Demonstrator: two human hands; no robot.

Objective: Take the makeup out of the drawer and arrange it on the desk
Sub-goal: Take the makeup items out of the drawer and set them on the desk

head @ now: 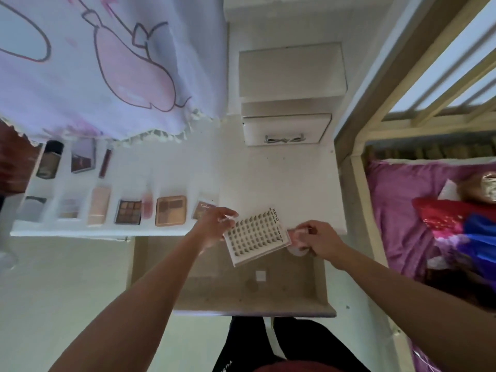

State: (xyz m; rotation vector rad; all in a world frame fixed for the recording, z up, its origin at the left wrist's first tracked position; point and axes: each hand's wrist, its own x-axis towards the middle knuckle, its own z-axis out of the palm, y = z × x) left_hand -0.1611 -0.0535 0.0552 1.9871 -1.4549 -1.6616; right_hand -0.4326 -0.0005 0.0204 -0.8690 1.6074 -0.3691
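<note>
My left hand point(216, 224) grips the left edge of a white lash tray point(256, 237) with rows of dark lash clusters, held above the open drawer point(241, 285) at the desk's front edge. My right hand point(318, 241) pinches a small pink item point(296, 234) beside the tray's right edge. On the white desk point(268, 178) lie rows of makeup: a brown eyeshadow palette point(128, 212), a tan palette point(170, 210), a pale tube point(98, 205), a pink bottle point(147, 205), a dark compact point(50, 159), a purple palette point(83, 156) and a slim lip gloss point(105, 163).
A small white drawer unit point(287, 127) with a bow handle stands at the desk's back. A printed curtain point(107, 63) hangs over the desk's left side. A bed point(429, 224) with purple bedding and a wooden frame stands on the right. A small white square point(260, 276) lies in the drawer.
</note>
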